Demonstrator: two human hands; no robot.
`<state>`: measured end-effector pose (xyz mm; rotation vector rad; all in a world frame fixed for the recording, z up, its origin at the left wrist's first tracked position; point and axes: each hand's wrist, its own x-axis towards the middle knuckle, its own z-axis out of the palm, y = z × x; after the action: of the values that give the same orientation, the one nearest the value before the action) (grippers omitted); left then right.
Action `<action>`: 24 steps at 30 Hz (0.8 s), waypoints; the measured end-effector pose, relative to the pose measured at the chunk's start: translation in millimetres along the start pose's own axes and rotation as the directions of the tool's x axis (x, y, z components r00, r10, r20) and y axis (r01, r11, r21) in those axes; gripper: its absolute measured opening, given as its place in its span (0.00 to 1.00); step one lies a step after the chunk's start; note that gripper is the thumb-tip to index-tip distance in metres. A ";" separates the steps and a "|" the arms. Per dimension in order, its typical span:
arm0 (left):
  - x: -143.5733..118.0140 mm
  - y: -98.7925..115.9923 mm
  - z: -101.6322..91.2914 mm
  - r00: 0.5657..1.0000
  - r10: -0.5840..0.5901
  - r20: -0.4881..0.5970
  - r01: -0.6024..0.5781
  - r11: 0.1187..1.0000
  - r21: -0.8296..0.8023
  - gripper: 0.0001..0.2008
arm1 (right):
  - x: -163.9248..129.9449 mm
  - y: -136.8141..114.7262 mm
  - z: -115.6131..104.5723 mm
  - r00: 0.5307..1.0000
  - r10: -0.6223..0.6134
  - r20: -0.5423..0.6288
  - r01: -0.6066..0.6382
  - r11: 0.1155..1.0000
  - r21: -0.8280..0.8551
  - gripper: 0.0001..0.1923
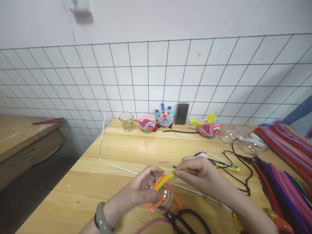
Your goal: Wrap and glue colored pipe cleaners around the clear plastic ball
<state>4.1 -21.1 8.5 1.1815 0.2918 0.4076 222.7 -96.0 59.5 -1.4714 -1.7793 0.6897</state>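
Observation:
My left hand point(142, 187) is wrapped round a clear plastic ball point(168, 196) low over the wooden table. An orange pipe cleaner point(158, 204) loops around the ball. Between the thumb and fingertips of my right hand point(195, 170) is pinched a yellow pipe cleaner point(165, 181); its other end lies against the ball beside my left thumb. Just below the ball rest black-handled scissors point(179, 219), their blades partly hidden. A short pink piece point(163, 162) lies beyond my hands.
Decorated figures, one pink point(147, 123), one blue-toothed point(165, 117) and one yellow-winged point(210, 129), stand near the tiled wall beside a lidded glass cup point(126, 123). Right: clear balls point(253, 144), a black cable point(248, 180), a yellow cutter point(231, 167) and pipe cleaner bundles point(285, 185). A white cord point(114, 166) crosses the table.

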 end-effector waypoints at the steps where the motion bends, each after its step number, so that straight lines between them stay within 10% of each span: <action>1: 0.0 0.6 0.2 1.000 0.000 -0.001 0.000 1.000 0.006 0.28 | 0.2 0.3 -0.2 1.000 0.002 -0.002 -0.002 1.000 0.001 0.14; 24: 0.1 3.3 2.6 0.999 0.021 -0.027 -0.021 0.999 -0.027 0.23 | 3.5 2.9 1.2 1.000 -0.026 0.007 0.027 0.996 -0.088 0.13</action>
<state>4.8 -22.2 12.5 1.1537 0.2962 0.4448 223.2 -92.0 57.2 -1.5018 -1.8516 0.6098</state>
